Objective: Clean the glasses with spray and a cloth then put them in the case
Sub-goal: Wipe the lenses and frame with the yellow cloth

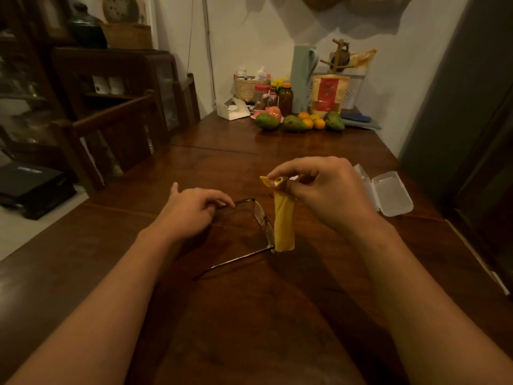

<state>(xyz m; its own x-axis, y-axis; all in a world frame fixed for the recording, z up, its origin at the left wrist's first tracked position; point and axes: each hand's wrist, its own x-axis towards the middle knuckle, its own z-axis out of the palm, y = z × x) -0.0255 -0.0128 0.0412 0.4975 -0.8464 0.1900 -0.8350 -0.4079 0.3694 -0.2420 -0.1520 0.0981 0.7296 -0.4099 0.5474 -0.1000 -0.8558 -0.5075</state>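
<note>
Glasses: front runs near-to-far, just left of cloth hanging from right hand pinch; left hand grips 1 temple.

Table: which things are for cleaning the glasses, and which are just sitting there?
For the job: glasses, yellow cloth, clear case, lying open.

Just lying about: green and orange fruit, jars, white box, woven basket, red-and-yellow pouch.

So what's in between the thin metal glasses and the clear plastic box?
In the head view, the folded yellow cloth hangs there, pinched by the right hand, between the thin-framed glasses and the open clear plastic case.
</note>
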